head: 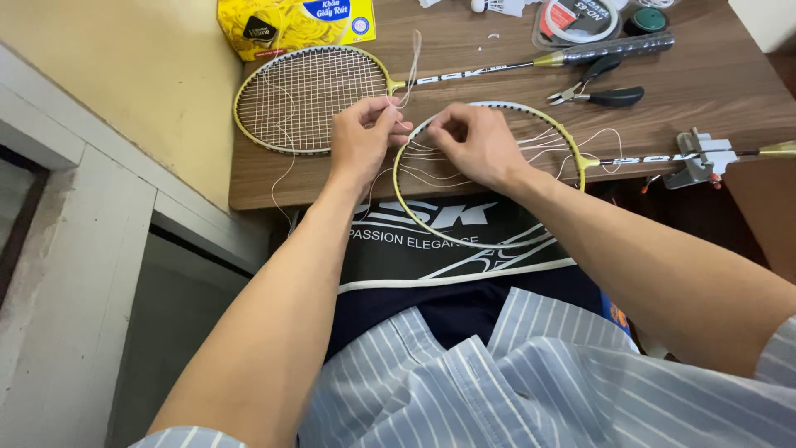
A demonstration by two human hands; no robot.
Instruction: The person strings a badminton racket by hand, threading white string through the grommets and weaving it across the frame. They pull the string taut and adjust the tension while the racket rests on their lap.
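Head view: the left hand [362, 137] and right hand [474, 143] meet at the eleven o'clock rim of the part-strung yellow racket [572, 153], which overhangs the bench [713, 75] edge; both sets of fingers are pinched together on thin white string [408, 62]. Judged step: threading string through a frame hole. The next move calls for steady tension. A fully strung racket [307, 98] lies at ten o'clock, pliers [599, 87] at two.

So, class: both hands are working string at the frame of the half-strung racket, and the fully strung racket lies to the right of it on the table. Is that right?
Not quite. In the head view, the fully strung racket lies left of the half-strung racket, not right. The left hand and right hand do work string at its frame.
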